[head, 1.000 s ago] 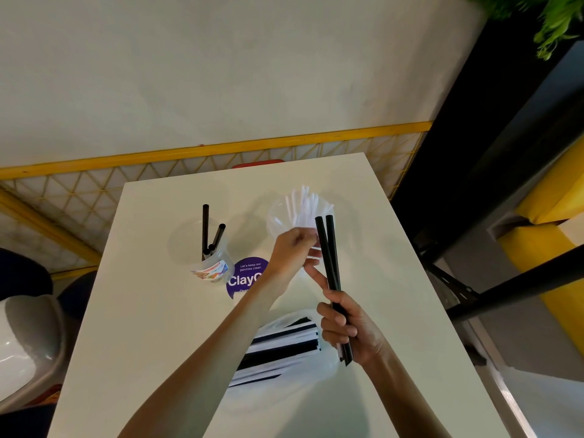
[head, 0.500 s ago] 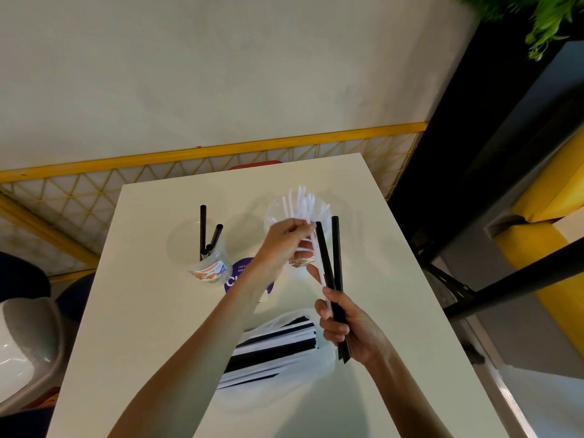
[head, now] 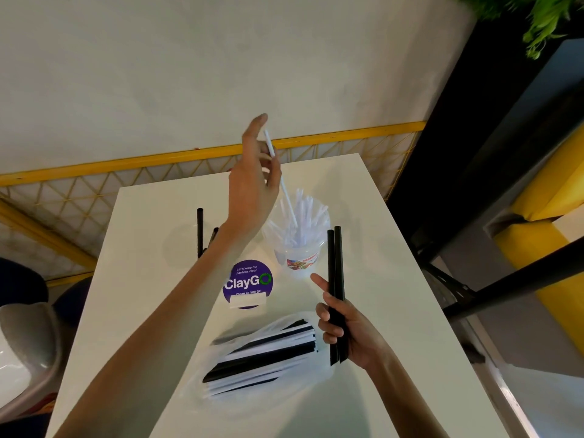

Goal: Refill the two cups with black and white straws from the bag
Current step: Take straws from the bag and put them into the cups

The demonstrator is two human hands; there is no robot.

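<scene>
White tabletop (head: 395, 327) against a pale wall; a yellow-railed mesh panel (head: 126, 184) runs along the far edge.

- White straw (head: 287, 197): pinched in the left hand (head: 252, 191), raised above the right cup (head: 297, 251). The straw is tilted, its lower tip down among the white straws fanned in that cup's mouth. Cannot tell whether the tip rests on anything.
- Handling, as a judgement: near weightless, thin-walled and smooth. A hard pinch would crease it and a slack one would let it slide. Best taken on the upper shaft with light fingertips.
- Right hand (head: 344, 327), near right: fingers curled round two black straws (head: 335, 273), gripped low on the shafts and held upright, index finger sticking out. These look thicker and stiffer, so they should handle well as a pair.
- Left cup (head: 177, 248), far left: clear, holds a few black straws, partly hidden behind the left forearm. It is likely light enough to tip if its rim is knocked.
- Bag (head: 262, 361), near centre: clear film lying flat, with black and white straws mixed inside. Floppy, so it probably needs steadying for a pull.
- Purple ClayGo sticker (head: 247, 283) sits between the bag and the cups.
</scene>
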